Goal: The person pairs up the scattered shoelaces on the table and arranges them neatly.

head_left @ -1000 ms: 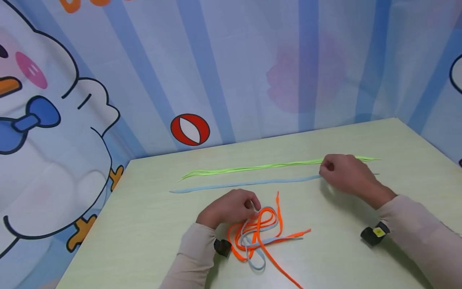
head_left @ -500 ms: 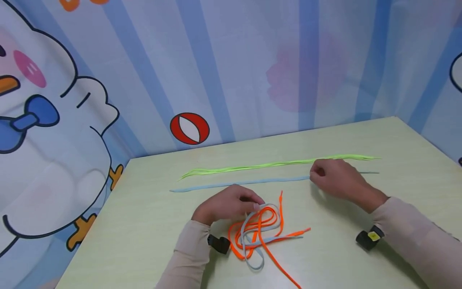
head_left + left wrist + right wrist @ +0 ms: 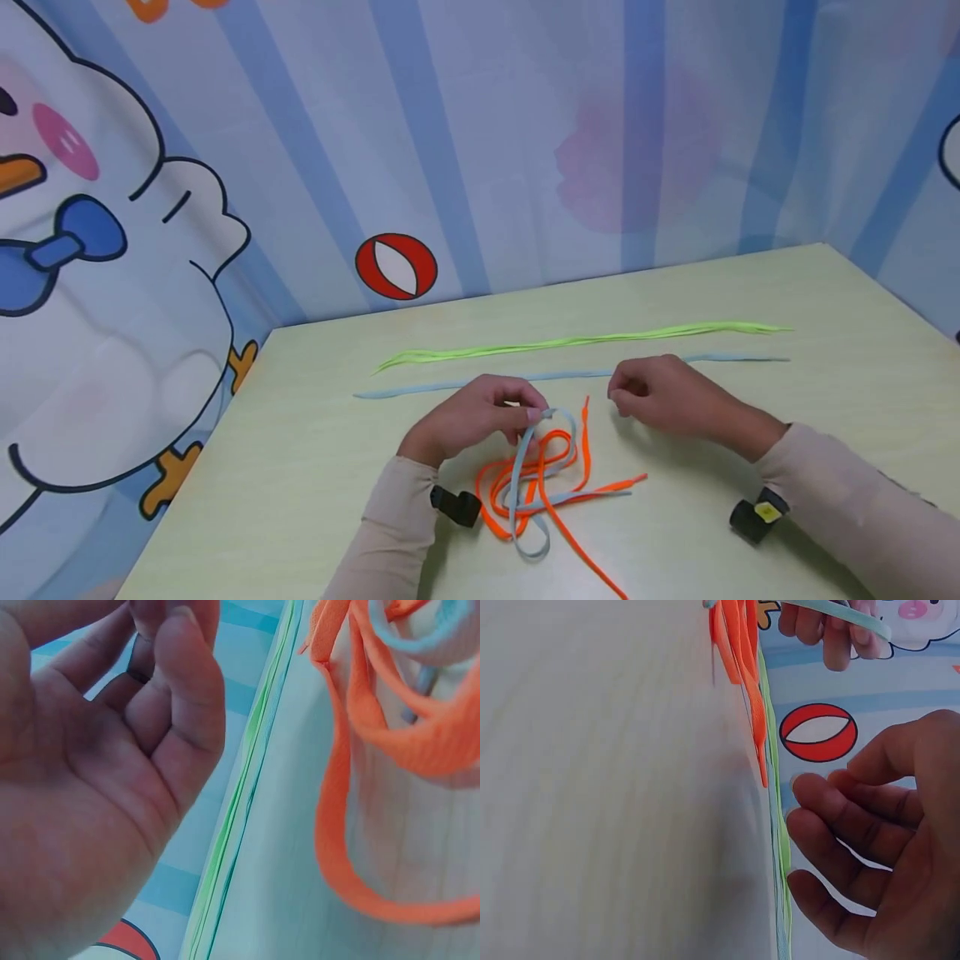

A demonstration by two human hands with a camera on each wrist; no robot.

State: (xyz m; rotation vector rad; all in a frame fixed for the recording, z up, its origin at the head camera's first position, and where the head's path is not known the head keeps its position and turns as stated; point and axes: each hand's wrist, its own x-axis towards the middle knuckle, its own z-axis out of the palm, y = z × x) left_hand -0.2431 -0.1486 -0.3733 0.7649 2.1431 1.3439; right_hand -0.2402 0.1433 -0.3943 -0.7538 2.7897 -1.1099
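Grey-blue lace [image 3: 515, 479], pinched by the left hand [image 3: 472, 419], now rises partly off the orange lace [image 3: 541, 479] on the table [image 3: 300, 467], apparently loosening their tangle; the right hand [image 3: 667, 396], relaxed and holding nothing, has drawn nearer.

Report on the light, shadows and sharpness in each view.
Head view: fairly even light, soft shadow on the table below the right hand; left wrist view: cool bluish tint, the orange lace looming large up close; right wrist view: a broad, soft-edged shadow darkens the table, whose grain looks smeared.
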